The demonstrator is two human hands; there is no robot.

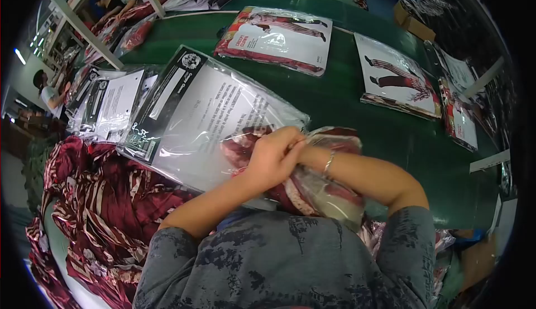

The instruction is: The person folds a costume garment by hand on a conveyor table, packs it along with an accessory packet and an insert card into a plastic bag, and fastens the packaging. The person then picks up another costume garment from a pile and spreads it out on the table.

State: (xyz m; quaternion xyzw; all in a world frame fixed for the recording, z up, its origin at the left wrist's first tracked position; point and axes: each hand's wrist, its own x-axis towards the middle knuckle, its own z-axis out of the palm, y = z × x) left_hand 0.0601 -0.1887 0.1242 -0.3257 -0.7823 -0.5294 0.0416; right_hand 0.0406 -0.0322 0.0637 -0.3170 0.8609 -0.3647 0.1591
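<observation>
The left hand (pixel 272 155) is overlapping the right hand (pixel 300 154) directly in front of the torso. The left fingers are curling inward; the right fingers are mostly hidden, and whether either set is gripping or only pressing cannot be told. The bundle (pixel 335 200), striped cloth with clear plastic over it, is lying beneath and just beside the fingers, probably kept close to the body so that both hands can bear on it.

Left of the fingers, a large clear bag (pixel 192 113) with a printed sheet is lying flat and slanted, presumably to keep it within easy reach. Nearer the body on that side, loose striped cloth (pixel 125 203) is lying heaped.

Beyond the fingers, a picture pack (pixel 285 38) is resting on the green surface (pixel 402 158). Right of it, a stack of packs (pixel 399 80) is lying with pictures facing up, apparently squared for orderly handling. Farther off, beyond the fingers and to the left, another person (pixel 53 94) is standing.
</observation>
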